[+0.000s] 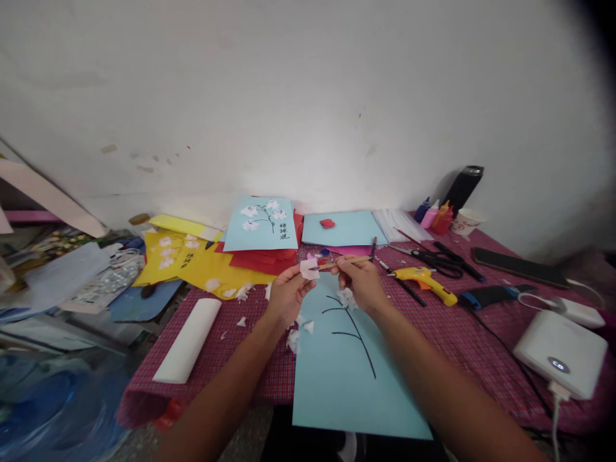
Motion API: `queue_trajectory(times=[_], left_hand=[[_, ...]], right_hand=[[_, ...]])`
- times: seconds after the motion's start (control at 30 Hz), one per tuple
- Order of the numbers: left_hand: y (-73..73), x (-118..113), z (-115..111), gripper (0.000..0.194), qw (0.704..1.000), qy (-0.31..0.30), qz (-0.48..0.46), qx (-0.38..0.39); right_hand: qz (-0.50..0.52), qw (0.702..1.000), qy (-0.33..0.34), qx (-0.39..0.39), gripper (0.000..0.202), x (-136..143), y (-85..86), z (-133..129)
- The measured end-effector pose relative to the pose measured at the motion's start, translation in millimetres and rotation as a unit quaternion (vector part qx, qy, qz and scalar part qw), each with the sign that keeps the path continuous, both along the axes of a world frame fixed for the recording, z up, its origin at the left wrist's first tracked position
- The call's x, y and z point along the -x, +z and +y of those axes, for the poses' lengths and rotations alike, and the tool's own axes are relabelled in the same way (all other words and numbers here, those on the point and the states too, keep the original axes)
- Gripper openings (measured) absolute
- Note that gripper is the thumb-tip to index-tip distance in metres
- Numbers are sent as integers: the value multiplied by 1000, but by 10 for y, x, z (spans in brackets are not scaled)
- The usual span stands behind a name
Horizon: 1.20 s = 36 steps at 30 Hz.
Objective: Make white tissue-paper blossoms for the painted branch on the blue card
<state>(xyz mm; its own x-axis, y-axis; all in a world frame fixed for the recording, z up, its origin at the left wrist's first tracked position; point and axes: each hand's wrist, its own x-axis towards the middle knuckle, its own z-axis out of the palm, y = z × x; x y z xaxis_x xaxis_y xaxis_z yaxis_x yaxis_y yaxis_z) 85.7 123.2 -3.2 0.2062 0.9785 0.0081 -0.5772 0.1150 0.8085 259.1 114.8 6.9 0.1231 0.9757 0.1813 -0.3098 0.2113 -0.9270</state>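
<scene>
My left hand [290, 290] pinches a small white paper square [309, 269] above the top edge of a light blue sheet. Between the closed fingers of my right hand [359, 277] is a thin wooden stick [332, 265], its tip lying against the paper square. The blue sheet [337, 385] bears a black drawn branch, with a crumpled white paper piece [345, 298] near its top, partly behind my right hand. More white paper scraps [293, 340] lie at the sheet's left edge.
A white roll [187, 340] lies at left. Behind stand a blue flower card [262, 224] and yellow sheets [192, 256]. At right are a yellow glue gun [426, 284], black scissors [433, 262], paint bottles [440, 218], a paper cup [466, 222] and a white power bank [562, 353].
</scene>
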Motion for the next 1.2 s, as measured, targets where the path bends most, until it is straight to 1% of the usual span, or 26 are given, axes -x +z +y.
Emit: queue_trajectory(times=[0.1, 0.23, 0.43, 0.73, 1.03, 1.2], left_hand=[[-21, -5, 14, 24, 1000, 21, -3, 14], [-31, -21, 20, 27, 998, 40, -6, 42], [-35, -23, 22, 28, 998, 37, 7, 43], [-36, -17, 23, 27, 998, 31, 13, 43], [-13, -23, -13, 28, 999, 15, 50, 13], [-1, -22, -18, 29, 998, 23, 61, 15]], right_hand=[[-17, 1000, -1, 3, 26, 9, -2, -9], [-30, 1000, 2, -4, 26, 24, 4, -22], [-50, 999, 12, 0, 26, 50, 35, -47], [-37, 999, 33, -8, 27, 54, 53, -73], [-78, 997, 14, -11, 33, 53, 42, -70], [-56, 997, 39, -36, 29, 36, 35, -71]])
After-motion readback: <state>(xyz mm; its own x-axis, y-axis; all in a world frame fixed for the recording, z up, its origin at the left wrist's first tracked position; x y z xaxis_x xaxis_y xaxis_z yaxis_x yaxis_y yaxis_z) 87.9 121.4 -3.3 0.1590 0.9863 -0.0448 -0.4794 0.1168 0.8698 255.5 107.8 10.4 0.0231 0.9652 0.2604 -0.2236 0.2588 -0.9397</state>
